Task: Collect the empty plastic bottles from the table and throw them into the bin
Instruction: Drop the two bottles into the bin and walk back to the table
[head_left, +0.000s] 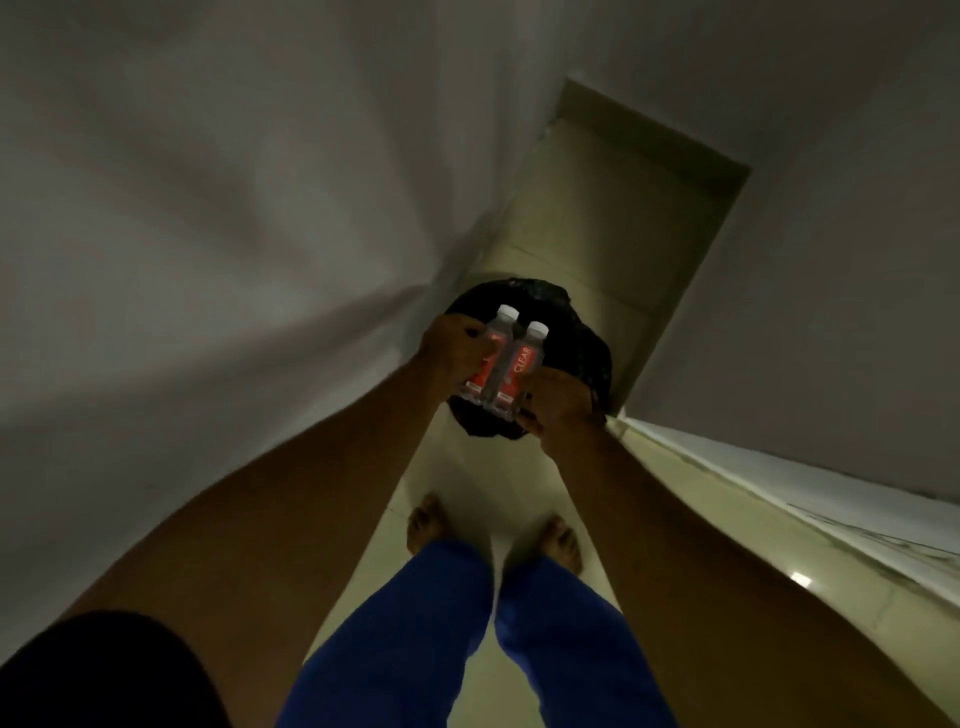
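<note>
Two clear plastic bottles with white caps and red labels hang side by side right over a round bin lined with a black bag (582, 343). My left hand (451, 347) grips the left bottle (491, 358). My right hand (558, 408) grips the right bottle (517, 371) from its lower right side. Both bottles point caps away from me and touch each other. The bin's middle is hidden behind the bottles and hands.
The bin stands on a pale tiled floor (587, 228) in a narrow dim corridor. A white wall (208, 208) runs along the left, another wall (841, 260) on the right. My bare feet (493, 535) and blue trousers are just short of the bin.
</note>
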